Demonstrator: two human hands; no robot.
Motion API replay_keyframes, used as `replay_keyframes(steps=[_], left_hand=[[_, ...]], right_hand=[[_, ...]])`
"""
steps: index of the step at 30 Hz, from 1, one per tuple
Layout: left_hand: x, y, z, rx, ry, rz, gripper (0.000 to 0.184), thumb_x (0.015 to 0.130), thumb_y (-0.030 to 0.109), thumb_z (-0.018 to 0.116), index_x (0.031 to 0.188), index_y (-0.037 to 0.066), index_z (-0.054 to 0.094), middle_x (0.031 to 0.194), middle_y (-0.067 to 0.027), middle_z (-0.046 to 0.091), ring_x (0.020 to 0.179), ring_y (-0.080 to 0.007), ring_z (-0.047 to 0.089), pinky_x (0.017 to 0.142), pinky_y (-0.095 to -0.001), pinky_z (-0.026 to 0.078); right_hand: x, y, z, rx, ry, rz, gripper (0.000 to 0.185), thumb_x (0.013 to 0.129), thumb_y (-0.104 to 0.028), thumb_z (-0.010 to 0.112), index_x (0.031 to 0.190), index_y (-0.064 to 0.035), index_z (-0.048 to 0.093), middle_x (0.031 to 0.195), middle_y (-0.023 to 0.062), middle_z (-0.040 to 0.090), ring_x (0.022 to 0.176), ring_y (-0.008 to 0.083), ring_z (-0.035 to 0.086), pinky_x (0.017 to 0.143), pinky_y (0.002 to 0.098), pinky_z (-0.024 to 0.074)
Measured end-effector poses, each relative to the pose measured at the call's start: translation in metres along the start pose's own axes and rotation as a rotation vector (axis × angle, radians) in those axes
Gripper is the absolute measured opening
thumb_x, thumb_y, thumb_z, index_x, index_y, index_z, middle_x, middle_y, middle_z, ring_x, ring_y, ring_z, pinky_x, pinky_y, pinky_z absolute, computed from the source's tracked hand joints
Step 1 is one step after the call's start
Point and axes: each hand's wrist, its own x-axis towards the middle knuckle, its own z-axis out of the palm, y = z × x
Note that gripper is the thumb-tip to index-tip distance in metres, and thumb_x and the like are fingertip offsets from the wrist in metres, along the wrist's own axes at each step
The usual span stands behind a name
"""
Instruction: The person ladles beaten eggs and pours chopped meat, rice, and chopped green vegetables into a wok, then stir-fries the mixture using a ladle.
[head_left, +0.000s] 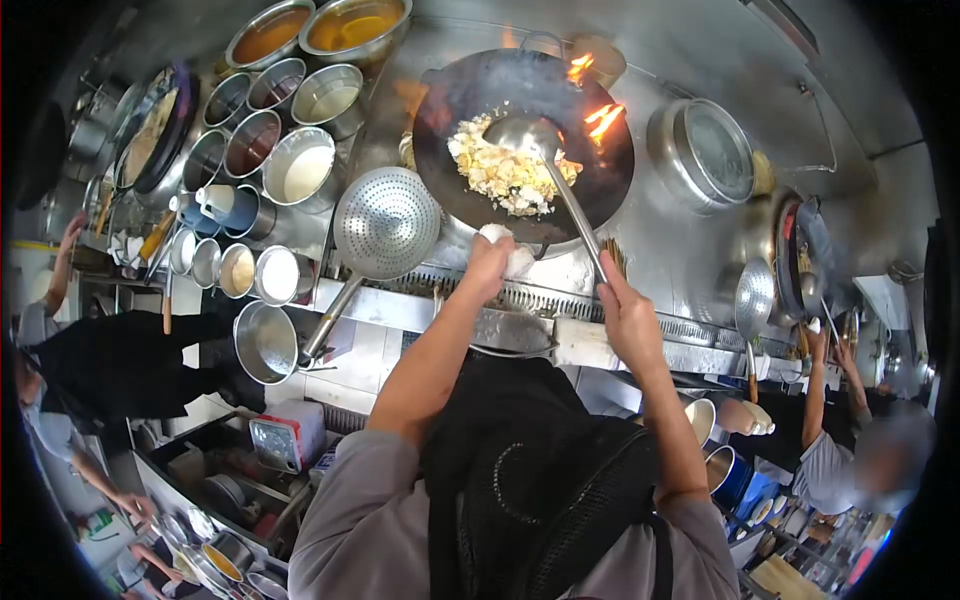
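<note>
A large dark wok [450, 175] stands over the burner, with flames rising at its far right rim. Chopped pale and yellow food [500, 175] lies in it. My left hand [489, 265] is closed on a white cloth [519, 262] at the wok's near edge; whether it also grips a wok handle is hidden. My right hand [630, 312] is wrapped round the long handle of a metal ladle [525, 134], whose bowl rests in the food. Left of the wok, a perforated strainer [387, 222] lies with its handle towards me, touched by neither hand.
Metal containers with sauces and seasonings [303, 174] crowd the left side, an empty pot [265, 343] nearer. A round metal pot [713, 150] sits right of the wok. One co-worker [120, 365] stands at far left, another [835, 465] at a wok at far right.
</note>
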Motion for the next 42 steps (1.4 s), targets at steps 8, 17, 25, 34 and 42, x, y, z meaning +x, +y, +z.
replay_keyframes(steps=[8,17,25,34,42], left_hand=[[0.012,-0.014,-0.007,-0.008,0.027,0.010,0.032,0.084,0.002,0.059,0.112,-0.004,0.046,0.101,-0.0136,0.058,0.081,-0.0220,0.062,0.067,-0.0358,0.054],[0.003,0.003,0.002,0.026,0.092,0.009,0.031,0.083,0.000,0.058,0.112,-0.003,0.046,0.098,-0.0124,0.058,0.078,-0.0218,0.062,0.064,-0.0360,0.054],[0.024,-0.017,-0.012,0.072,0.098,0.025,0.030,0.083,0.001,0.060,0.109,-0.006,0.048,0.097,-0.0120,0.059,0.077,-0.0212,0.063,0.063,-0.0370,0.056],[-0.043,0.014,0.034,-0.166,0.070,0.132,0.019,0.088,0.007,0.055,0.107,0.002,0.054,0.092,-0.0113,0.062,0.080,-0.0265,0.065,0.074,-0.0413,0.057],[-0.181,0.072,0.062,-0.086,0.069,-0.078,0.028,0.090,0.008,0.051,0.117,-0.001,0.050,0.101,-0.0127,0.063,0.088,-0.0243,0.066,0.072,-0.0383,0.057]], right_hand=[[0.006,0.012,0.000,0.028,-0.041,-0.058,0.043,0.093,-0.013,0.057,0.135,-0.0111,0.053,0.079,0.0267,0.065,0.070,0.0444,0.063,0.067,0.0514,0.0501],[0.021,0.004,-0.001,0.005,-0.029,-0.022,0.043,0.092,-0.014,0.059,0.135,-0.0098,0.053,0.080,0.0281,0.063,0.071,0.0444,0.063,0.066,0.0477,0.0498],[0.005,0.034,0.017,-0.160,-0.042,-0.057,0.043,0.094,-0.018,0.058,0.137,-0.0122,0.052,0.094,0.0287,0.065,0.085,0.0452,0.064,0.076,0.0488,0.0504],[-0.050,0.080,-0.030,-0.213,0.093,-0.038,0.040,0.098,-0.019,0.051,0.137,-0.0082,0.051,0.089,0.0267,0.066,0.078,0.0364,0.067,0.071,0.0425,0.0514],[-0.066,-0.001,-0.173,0.149,-0.770,0.259,0.042,0.099,-0.029,0.053,0.141,-0.0213,0.050,0.070,0.0080,0.059,0.058,0.0115,0.052,0.063,0.0308,0.0482]])
